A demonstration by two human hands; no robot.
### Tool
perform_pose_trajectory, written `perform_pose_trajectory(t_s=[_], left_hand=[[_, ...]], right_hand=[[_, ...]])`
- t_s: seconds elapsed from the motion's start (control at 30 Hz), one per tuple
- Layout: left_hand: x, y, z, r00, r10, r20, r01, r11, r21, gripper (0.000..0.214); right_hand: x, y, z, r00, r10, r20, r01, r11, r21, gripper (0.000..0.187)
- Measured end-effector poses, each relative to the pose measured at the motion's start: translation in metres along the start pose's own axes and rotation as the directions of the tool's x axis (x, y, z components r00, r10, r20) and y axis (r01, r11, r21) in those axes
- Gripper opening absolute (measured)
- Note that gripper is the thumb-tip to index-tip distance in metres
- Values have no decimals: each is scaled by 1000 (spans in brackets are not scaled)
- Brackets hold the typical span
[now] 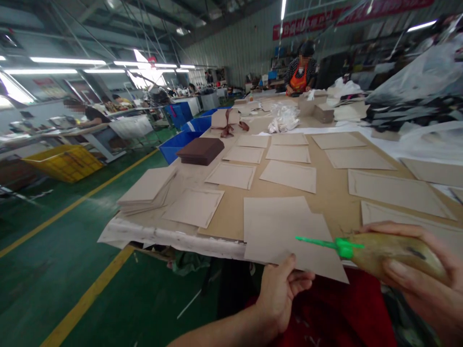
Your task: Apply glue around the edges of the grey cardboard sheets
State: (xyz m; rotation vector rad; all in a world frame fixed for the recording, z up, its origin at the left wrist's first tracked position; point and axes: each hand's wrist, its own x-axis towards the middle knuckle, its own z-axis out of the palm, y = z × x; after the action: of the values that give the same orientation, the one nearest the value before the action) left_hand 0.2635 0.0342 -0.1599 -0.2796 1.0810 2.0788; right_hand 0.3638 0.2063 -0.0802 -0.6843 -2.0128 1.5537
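My left hand point(282, 291) pinches the near edge of a grey-beige cardboard sheet point(289, 241) that overhangs the table's front edge, thumb on top and fingers beneath. My right hand point(423, 274) is wrapped round a yellowish glue bottle point(394, 253) with a long green nozzle point(321, 243). The nozzle points left and hovers just over the sheet's near right part. Another sheet point(275, 212) lies under it, partly covered.
Several more cardboard sheets point(289, 176) lie in rows across the brown table point(333, 197). A stack of sheets point(148, 190) and a dark brown stack point(200, 150) sit at the left. Blue bins point(177, 144), a yellow crate point(65, 163) and other workers stand beyond.
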Motion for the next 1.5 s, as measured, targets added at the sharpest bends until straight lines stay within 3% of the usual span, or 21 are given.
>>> perform_pose_trajectory(t_s=[0.1,0.2,0.3,0.53,0.67,0.73,0.83,0.97,1.1,1.23,1.5], left_hand=[[8,-5,1,999,44,-6,-43,988,147,54],[14,-8,4,993,89,-73,-69,968,241,56],[15,-9,7,991,98,-95,-74,971,229,54],[9,-8,15,991,51,-121,-40,995,93,61],[10,-8,17,993,53,-108,-43,994,98,64],[10,-8,18,993,50,-110,-39,994,97,64],[9,-7,18,992,34,-118,-23,995,95,62],[7,-6,19,994,61,-92,-55,997,58,61],[8,-7,18,994,40,-100,-33,997,74,60],[10,-9,18,994,66,-89,-61,997,50,57],[11,-11,19,981,17,-194,-2,997,80,41]], right_hand=[[17,-6,24,981,-100,167,114,990,-80,44],[36,-6,48,880,-275,387,366,913,-182,38],[52,-9,69,780,-344,523,519,822,-233,30],[63,-25,93,659,-410,630,695,651,-304,22],[59,-31,94,558,-387,734,745,623,-238,20],[58,-33,93,529,-397,750,766,604,-220,19],[58,-34,94,541,-440,717,784,573,-240,17],[59,-36,95,483,-395,782,782,596,-182,17],[57,-40,95,505,-412,758,780,594,-197,13],[56,-42,95,485,-374,790,770,610,-184,13],[98,-17,100,661,-448,602,736,541,-406,19]])
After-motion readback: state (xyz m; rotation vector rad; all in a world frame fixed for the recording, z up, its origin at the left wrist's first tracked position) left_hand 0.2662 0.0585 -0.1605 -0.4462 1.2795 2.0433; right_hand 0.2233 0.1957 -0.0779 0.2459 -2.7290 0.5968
